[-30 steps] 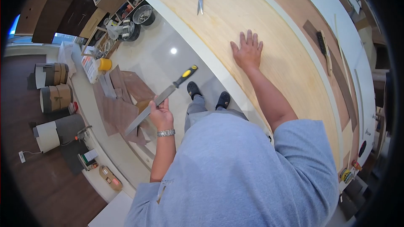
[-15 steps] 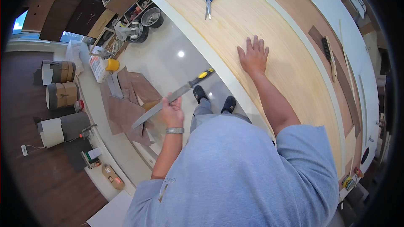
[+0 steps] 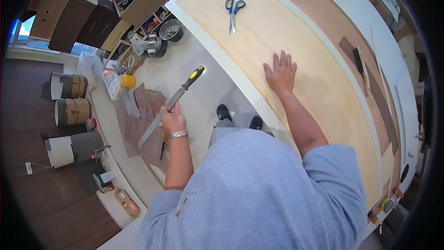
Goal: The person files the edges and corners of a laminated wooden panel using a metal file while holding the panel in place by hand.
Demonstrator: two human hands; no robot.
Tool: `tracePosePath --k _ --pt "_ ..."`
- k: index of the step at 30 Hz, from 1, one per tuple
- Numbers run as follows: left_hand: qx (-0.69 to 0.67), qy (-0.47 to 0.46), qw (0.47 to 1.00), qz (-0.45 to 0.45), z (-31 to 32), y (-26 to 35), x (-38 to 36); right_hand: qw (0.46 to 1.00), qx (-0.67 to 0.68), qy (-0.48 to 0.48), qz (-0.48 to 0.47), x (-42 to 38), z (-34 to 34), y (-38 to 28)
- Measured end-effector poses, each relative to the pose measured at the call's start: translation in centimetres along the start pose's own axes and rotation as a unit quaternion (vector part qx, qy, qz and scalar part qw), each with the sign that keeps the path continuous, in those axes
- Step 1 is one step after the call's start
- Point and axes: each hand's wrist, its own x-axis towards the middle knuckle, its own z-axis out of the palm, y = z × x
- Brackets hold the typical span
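My left hand point(image 3: 173, 120) is closed around the metal blade of a long flat file point(image 3: 175, 97), held above the floor beside the workbench. The file slants, with its black and yellow handle pointing up and to the right, away from my body. Flat on a pale wood panel point(image 3: 323, 106) with white borders lies my right hand point(image 3: 280, 75), fingers spread and nothing in it. Farther up the same panel rest blue-handled scissors point(image 3: 233, 15), their blades almost together and pointing toward me.
A wire brush point(image 3: 362, 70) lies right of the panel, near a dark strip point(image 3: 377, 92). Brown sheet offcuts point(image 3: 150, 146) are on the floor at left. Beyond them stand rolls of material point(image 3: 74, 112). Buckets point(image 3: 170, 30) and a yellow container point(image 3: 127, 81) sit by the shelves.
The file and my left hand have moved left, and the file's handle has swung up, clear of the panel edge. My right hand stays flat on the panel. The camera view has shifted slightly.
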Motion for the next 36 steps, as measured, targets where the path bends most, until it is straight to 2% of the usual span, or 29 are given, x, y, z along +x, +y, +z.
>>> tracePosePath --k 3,6,12,15,18,21,27,30,31,34,36 --pt "0.063 0.001 0.998 -0.025 2.9 -3.4 -1.7 1.0 -0.005 0.003 -0.006 0.0 -0.1 0.0" --pt "0.066 0.009 0.998 -0.013 3.0 -2.9 -0.8 1.0 0.0 -0.012 -0.002 0.1 -0.2 -0.1" --pt "-0.015 0.004 1.0 -0.023 0.6 -1.0 4.5 0.999 -0.001 -0.034 0.013 0.3 -0.1 -0.4" --pt "0.059 0.013 0.998 -0.001 4.2 -3.7 -0.1 0.998 -0.011 -0.054 0.014 0.2 -0.8 -0.5" --pt "0.053 0.003 0.998 -0.022 3.5 -2.7 1.4 0.998 -0.026 -0.064 0.012 0.3 -0.8 -0.3" --pt "0.014 0.01 1.0 0.007 3.7 -0.8 2.7 0.999 -0.015 -0.049 0.015 0.3 -0.5 -0.4" --pt "0.053 0.011 0.999 -0.005 6.7 -3.0 2.2 0.998 -0.003 -0.054 0.022 0.1 -1.1 -0.5" --pt "0.054 -0.028 0.997 -0.047 5.6 -1.6 5.2 0.998 -0.001 -0.05 0.026 0.2 -0.9 -0.4" --pt "0.097 -0.061 0.993 -0.024 5.6 -0.4 5.5 0.998 0.003 -0.047 0.029 0.1 -0.8 -0.4" --pt "0.177 -0.191 0.965 -0.009 6.7 4.5 7.7 0.999 0.0 -0.039 0.035 0.2 -0.9 -0.7" --pt "0.278 -0.295 0.914 0.029 9.0 7.9 8.0 0.998 -0.014 -0.039 0.04 0.3 -1.1 -0.9"
